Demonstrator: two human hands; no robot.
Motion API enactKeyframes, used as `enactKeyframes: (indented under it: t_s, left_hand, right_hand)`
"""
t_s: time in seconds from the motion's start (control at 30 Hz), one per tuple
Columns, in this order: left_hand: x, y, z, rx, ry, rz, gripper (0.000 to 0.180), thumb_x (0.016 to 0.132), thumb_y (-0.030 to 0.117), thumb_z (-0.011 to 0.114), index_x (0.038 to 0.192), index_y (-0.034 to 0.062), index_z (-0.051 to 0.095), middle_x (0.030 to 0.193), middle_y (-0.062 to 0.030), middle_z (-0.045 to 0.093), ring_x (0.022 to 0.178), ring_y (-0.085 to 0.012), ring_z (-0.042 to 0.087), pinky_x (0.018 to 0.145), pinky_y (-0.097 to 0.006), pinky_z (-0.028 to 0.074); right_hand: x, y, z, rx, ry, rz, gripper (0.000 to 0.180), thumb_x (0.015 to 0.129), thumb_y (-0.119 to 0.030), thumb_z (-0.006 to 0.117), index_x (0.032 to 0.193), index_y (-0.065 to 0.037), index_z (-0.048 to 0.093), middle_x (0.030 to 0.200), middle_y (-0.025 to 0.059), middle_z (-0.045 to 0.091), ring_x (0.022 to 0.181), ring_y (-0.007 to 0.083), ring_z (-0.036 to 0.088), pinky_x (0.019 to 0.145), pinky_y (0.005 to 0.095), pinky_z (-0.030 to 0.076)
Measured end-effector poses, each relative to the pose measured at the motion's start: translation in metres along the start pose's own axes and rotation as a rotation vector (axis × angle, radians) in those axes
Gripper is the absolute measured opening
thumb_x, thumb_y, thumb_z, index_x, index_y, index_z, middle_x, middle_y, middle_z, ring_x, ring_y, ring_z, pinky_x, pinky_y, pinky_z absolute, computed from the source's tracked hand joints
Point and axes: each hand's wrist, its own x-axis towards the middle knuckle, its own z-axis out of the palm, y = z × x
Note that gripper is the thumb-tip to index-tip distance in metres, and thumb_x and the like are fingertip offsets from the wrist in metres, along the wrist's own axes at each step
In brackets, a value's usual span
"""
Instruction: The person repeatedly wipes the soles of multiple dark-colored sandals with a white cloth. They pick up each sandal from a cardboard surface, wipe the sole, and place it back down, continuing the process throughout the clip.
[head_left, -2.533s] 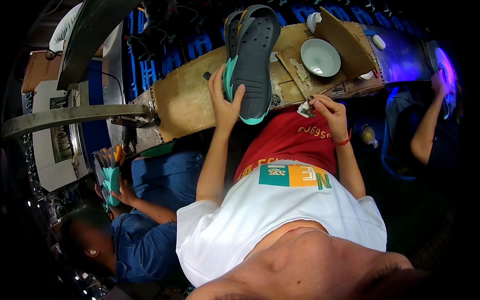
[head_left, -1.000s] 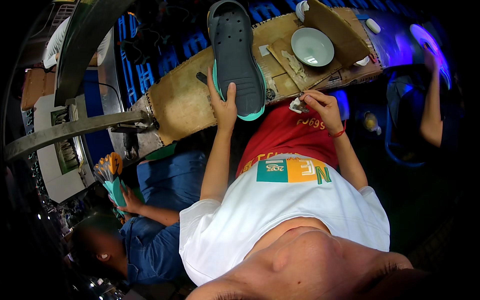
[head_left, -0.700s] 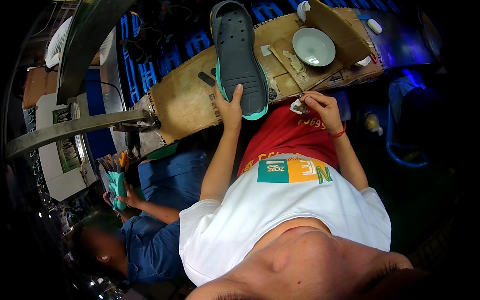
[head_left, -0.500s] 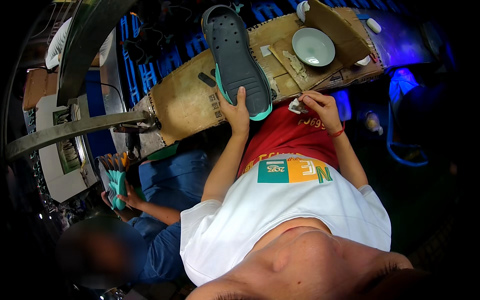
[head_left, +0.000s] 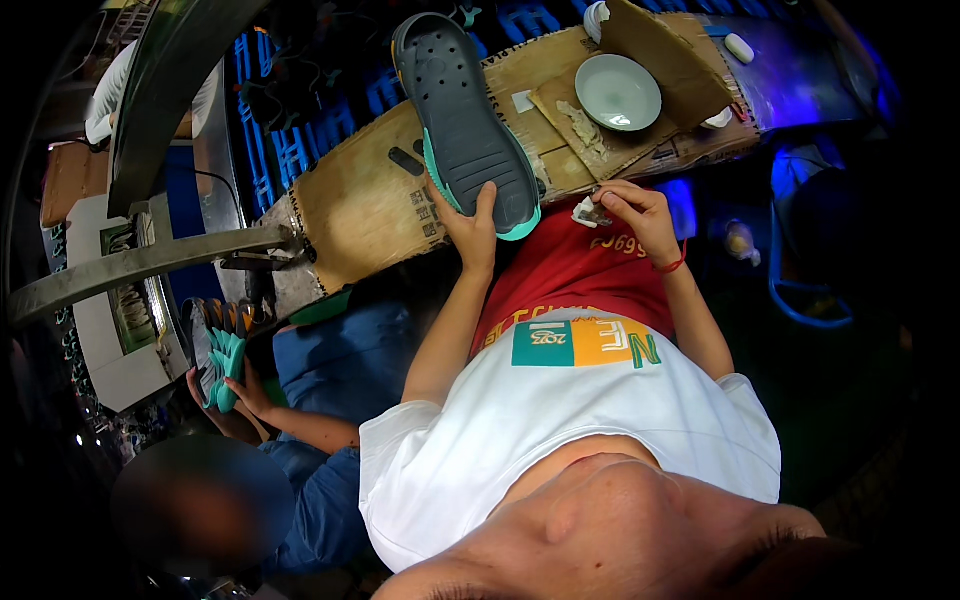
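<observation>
The left hand (head_left: 473,222) grips the near end of a dark grey rubber shoe sole with a teal edge (head_left: 465,122), fingers clamped on its heel, the sole lying tread-up on the cardboard-covered counter (head_left: 350,210) and pointing far-left. The right hand (head_left: 635,212), just right of the heel, pinches a small white wad of cloth (head_left: 585,211) between closed fingers. Farther right sits a pale green round bowl (head_left: 618,92). At near left, another person's hand (head_left: 250,390) holds a stack of teal soles (head_left: 222,362).
</observation>
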Motion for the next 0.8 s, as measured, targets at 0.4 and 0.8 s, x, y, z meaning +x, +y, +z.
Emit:
enactKeyframes:
  t_s: [0.4,0.8]
  left_hand:
    - [0.004,-0.004,-0.005,0.281,-0.019,0.136,0.074,0.077,0.010,0.071,0.138,-0.0040,0.031,0.128,-0.0191,0.043,0.115,-0.0302,0.046,0.101,-0.036,0.034]
    - [0.038,0.075,-0.042,0.488,-0.338,-0.143,0.036,0.076,0.006,0.068,0.109,-0.0026,0.059,0.077,-0.0052,0.066,0.069,-0.0083,0.058,0.061,-0.025,0.046]
  right_hand:
    - [0.004,-0.004,0.000,-0.045,0.016,-0.046,0.014,0.088,-0.007,0.063,0.093,0.003,0.070,0.093,0.0083,0.068,0.086,0.0138,0.061,0.078,0.0247,0.047]
    - [0.091,-0.051,-0.029,-0.855,0.293,-0.572,0.013,0.082,-0.011,0.067,0.093,-0.006,0.072,0.095,0.0122,0.065,0.086,0.0273,0.063,0.074,0.0333,0.051]
